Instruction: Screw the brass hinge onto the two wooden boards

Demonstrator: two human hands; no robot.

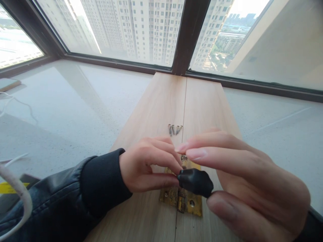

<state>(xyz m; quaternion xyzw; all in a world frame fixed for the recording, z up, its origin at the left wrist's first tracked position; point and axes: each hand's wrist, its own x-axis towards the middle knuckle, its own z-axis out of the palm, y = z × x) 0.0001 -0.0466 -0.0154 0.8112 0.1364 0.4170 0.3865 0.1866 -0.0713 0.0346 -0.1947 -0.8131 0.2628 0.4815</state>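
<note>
A worn brass hinge point(196, 208) lies across the seam between two pale wooden boards point(148, 121). Above it is a screwdriver with a black handle point(195, 181), seen nearly end on; its shaft and tip are hidden. My left hand point(148, 164) is closed, thumb and forefinger pinching at the front of the handle. Around the handle's rear end, my right hand point(252, 181) has its fingers stretched and apart, with the thumb at the handle's edge. Several loose screws point(175, 129) lie on the boards beyond my hands, near the seam.
The boards rest on a pale speckled sill point(83, 107) and reach the dark window frame point(179, 50). At the left are white cables point(22, 201), a dark object with a yellow label point(12, 188) and a flat item point(8, 84) at the far edge.
</note>
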